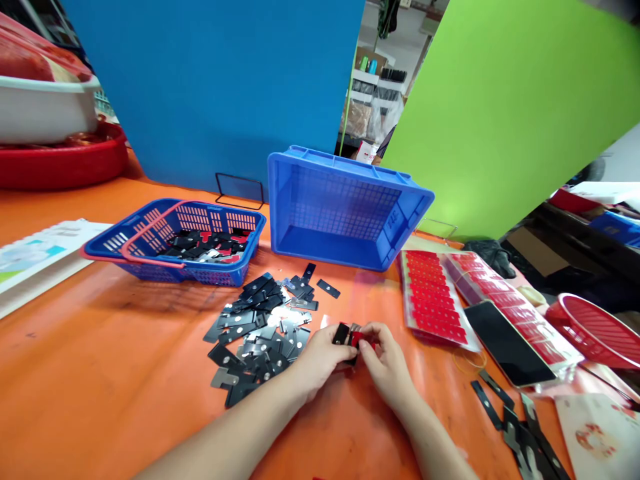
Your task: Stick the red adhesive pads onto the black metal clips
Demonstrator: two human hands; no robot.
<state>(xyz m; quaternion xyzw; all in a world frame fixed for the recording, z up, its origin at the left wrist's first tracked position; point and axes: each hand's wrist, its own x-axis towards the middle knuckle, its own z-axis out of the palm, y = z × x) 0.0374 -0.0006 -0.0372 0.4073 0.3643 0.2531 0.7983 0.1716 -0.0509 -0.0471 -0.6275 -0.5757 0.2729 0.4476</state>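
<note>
While your left hand and right hand pinch the small black plate with the red sticker together, near the pile of plates, it seems light, stiff and thin, so hold its edges.

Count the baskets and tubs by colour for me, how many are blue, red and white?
Blue: 2, the handled basket and the crate
Red: 2, the round basket and the red tub
White: 1, the white tub
Total: 5
</note>
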